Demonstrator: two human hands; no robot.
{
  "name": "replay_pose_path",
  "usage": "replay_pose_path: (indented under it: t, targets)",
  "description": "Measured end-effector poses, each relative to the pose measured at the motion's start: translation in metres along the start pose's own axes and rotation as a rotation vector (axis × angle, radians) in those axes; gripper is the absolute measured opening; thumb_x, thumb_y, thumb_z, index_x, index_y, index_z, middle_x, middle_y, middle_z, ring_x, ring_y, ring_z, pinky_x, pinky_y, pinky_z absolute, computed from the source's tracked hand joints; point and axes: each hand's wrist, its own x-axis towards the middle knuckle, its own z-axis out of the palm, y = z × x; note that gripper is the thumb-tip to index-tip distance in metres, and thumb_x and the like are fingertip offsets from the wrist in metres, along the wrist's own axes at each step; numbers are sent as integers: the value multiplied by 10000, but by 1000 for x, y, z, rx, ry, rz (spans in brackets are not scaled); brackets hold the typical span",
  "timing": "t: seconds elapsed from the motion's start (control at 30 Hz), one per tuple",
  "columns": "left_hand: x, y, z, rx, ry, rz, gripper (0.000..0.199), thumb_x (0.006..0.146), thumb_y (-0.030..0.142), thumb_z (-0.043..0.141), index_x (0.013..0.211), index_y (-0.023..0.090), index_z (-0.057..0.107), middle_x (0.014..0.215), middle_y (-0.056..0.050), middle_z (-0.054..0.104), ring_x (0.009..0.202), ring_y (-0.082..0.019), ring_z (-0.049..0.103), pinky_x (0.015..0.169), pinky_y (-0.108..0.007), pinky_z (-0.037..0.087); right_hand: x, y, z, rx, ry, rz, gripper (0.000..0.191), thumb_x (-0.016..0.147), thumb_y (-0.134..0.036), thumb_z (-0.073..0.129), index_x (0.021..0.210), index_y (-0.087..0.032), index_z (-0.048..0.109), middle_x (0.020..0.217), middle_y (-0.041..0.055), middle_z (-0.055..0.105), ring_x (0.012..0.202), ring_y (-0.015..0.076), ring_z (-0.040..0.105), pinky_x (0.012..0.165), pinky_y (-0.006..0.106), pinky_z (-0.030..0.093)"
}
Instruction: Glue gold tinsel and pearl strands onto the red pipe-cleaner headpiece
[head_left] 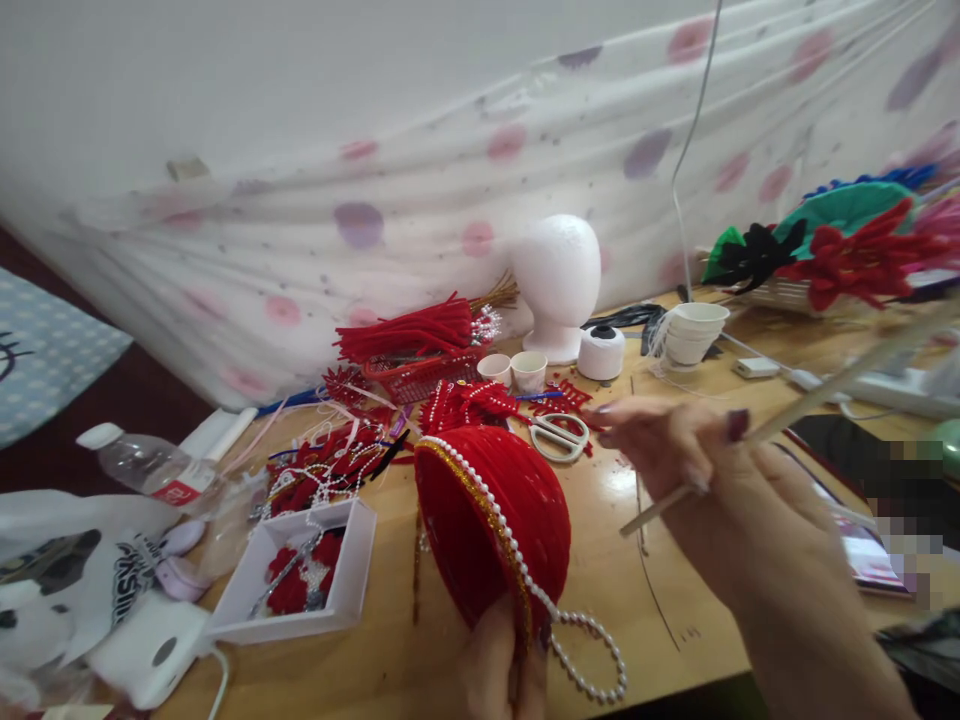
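Note:
My left hand (491,660) grips the lower rim of a red velvet cap (517,500), whose hollow side faces left. A gold band and a string of white pearl beads (487,490) run along its edge. The loose end of the beads hangs in a loop beside my fingers. Between the fingers of my right hand (757,530) is a long, thin, pale stick (656,508), slanting up to the right; its exact kind is unclear. White-handled scissors (561,438) lie beyond the cap, near my right fingertips.
Behind stand a white foam head (561,275), a thread spool (601,352), paper cups (529,370) and a red basket (427,375) of red stems. A white box (352,575) with red pieces and a plastic bottle (154,465) are left. A phone (870,555) lies right.

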Motion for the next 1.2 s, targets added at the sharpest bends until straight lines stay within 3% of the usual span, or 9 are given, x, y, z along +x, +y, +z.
replay_pose_path:
  t: [0.07, 0.17, 0.27, 0.4, 0.53, 0.7, 0.9, 1.03, 1.2]
  targets:
    - [3, 6, 3, -16, -40, -1, 360, 1005, 486, 531, 1114, 262, 792, 987, -82, 832, 850, -231, 801, 766, -288, 649, -3, 1, 7, 74, -244, 149, 440, 1022, -543, 566, 707, -237, 594, 955, 33, 784, 975, 175, 721, 909, 309, 553]
    - [8, 10, 6, -72, -96, -40, 402, 1017, 486, 476, 1159, 258, 776, 1023, -86, 828, 897, -239, 797, 796, -300, 644, -10, -5, 10, 1, -613, 445, 432, 1033, -581, 511, 771, -238, 529, 784, 40, 771, 736, 178, 743, 692, 301, 576]
    - [14, 6, 5, -140, -95, -69, 431, 1010, 506, 480, 1177, 232, 769, 1059, -101, 824, 947, -256, 793, 866, -334, 635, -17, -19, -5, -308, -735, 593, 432, 1041, -577, 476, 808, -228, 576, 692, 30, 738, 638, 175, 719, 638, 298, 560]
    - [23, -1, -3, -118, -55, -170, 366, 949, 497, 610, 1127, 232, 789, 992, -83, 830, 892, -260, 794, 794, -313, 644, -20, -31, -47, -979, -513, 354, 454, 1020, -552, 454, 798, -236, 694, 809, 80, 774, 815, 246, 738, 798, 376, 567]
    - [28, -1, -8, -146, -58, -187, 445, 941, 568, 585, 1155, 232, 783, 1096, -95, 818, 1024, -283, 777, 853, -338, 640, -19, -34, -73, -1231, -266, 245, 343, 998, -508, 479, 861, -245, 651, 692, 63, 707, 630, 234, 655, 612, 350, 521]
    - [23, -2, -4, -130, -72, -237, 547, 919, 655, 575, 1148, 205, 786, 1066, -106, 824, 969, -282, 785, 805, -321, 634, -23, -29, -44, -1031, -233, 193, 488, 1012, -585, 463, 672, -238, 509, 597, 2, 557, 542, 145, 497, 516, 263, 385]
    - [21, -1, 3, -165, -55, -238, 619, 916, 699, 547, 1137, 167, 775, 952, -111, 831, 775, -253, 787, 681, -294, 629, -28, 9, -11, -176, -331, 525, 671, 844, -740, 660, 522, -240, 351, 421, -103, 306, 368, 35, 185, 356, 197, 147]
    - [22, 6, 3, -142, -38, -172, 562, 927, 676, 553, 1088, 191, 787, 948, -100, 834, 816, -254, 796, 731, -302, 635, -22, 27, -12, -21, -217, 539, 747, 838, -717, 678, 440, -257, 245, 307, -118, 188, 284, 23, 132, 314, 206, 56]
    - [22, 12, -1, -76, 0, -127, 392, 930, 563, 628, 1028, 224, 800, 990, -98, 836, 889, -266, 805, 806, -324, 648, -6, 30, -11, 44, -156, 592, 583, 741, -625, 834, 555, -192, 491, 421, -68, 488, 299, -8, 161, 327, 178, 77]
